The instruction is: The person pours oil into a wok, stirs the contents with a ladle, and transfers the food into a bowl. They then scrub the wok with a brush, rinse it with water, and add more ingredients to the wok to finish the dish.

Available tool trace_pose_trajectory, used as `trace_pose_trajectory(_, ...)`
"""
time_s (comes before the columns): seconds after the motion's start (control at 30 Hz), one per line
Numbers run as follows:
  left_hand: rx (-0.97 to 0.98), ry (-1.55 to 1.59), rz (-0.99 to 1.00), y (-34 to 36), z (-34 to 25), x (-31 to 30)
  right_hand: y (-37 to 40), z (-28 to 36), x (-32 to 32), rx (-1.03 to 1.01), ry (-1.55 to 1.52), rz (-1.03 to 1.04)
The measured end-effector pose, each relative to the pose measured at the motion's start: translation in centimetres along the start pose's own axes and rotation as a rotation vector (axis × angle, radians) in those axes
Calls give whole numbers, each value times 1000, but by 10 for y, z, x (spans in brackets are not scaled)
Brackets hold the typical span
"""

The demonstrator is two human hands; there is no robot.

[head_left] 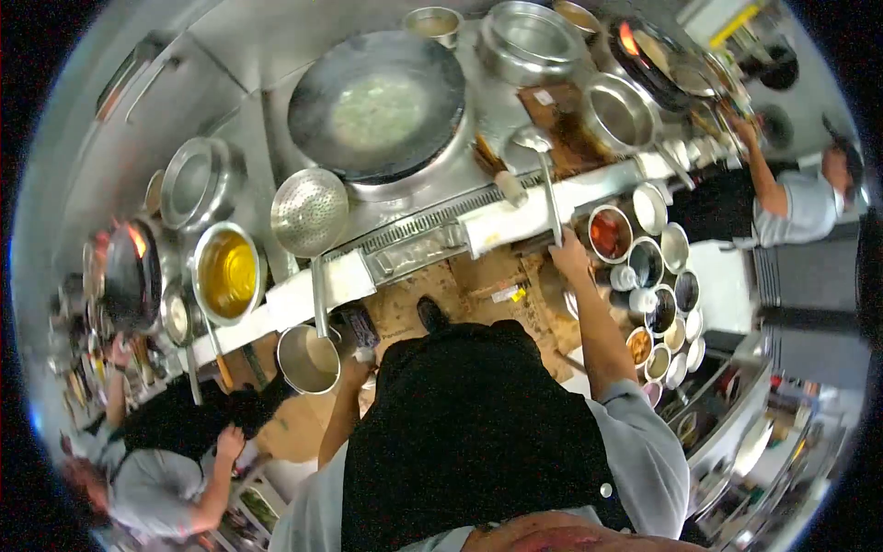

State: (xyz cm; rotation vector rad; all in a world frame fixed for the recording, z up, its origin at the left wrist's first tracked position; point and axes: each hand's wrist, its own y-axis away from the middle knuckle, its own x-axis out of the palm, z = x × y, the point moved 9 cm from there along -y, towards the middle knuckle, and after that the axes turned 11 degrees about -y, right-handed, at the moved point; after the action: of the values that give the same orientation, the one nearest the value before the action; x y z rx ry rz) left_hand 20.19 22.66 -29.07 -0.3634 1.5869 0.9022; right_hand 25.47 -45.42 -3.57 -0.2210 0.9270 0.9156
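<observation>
My right hand [572, 258] is closed round the handle of a metal ladle [544, 175], whose bowl rests over the steel stove top near a wooden board. Low on the left side, my left hand [357, 368] is beside a steel pot [308, 359]; its fingers are too small to make out clearly. A large wok [377, 106] with pale greenish, steaming contents sits ahead. Left of my hands, a round perforated strainer [310, 212] lies at the stove edge, its handle pointing down toward the pot.
A bowl of yellow oil [229, 276] stands at the left. Many seasoning containers, one with red sauce [610, 232], line the right. Co-workers [166, 478] [796, 207] stand at both sides near flaming woks. White cloths [501, 225] lie on the stove's front edge.
</observation>
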Motion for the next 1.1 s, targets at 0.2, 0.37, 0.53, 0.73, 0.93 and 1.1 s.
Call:
trace_pose_trajectory(0.2, -946, 1838, -3, 84, -11, 57, -3, -1, 33, -104, -477, 2)
trace_pose_trajectory(0.37, -616, 266, 296, 117, -95, -2, -1, 132, -15, -339, -585, 156)
trace_pose_trajectory(0.53, -1063, 685, 446, 139, -161, 32, -84, 272, -50, -541, -446, 484)
trace_pose_trajectory(0.73, -1301, 877, 312, 94, -194, -31, -170, 329, 19, -411, -270, 665)
trace_pose_trajectory(0.93, -1422, 1190, 108, 68, -159, -99, -202, 314, 94, -857, -10, 252)
trace_pose_trajectory(1.1, -1314, 1106, -213, 47, -64, -192, -108, 311, 47, -554, -279, 499)
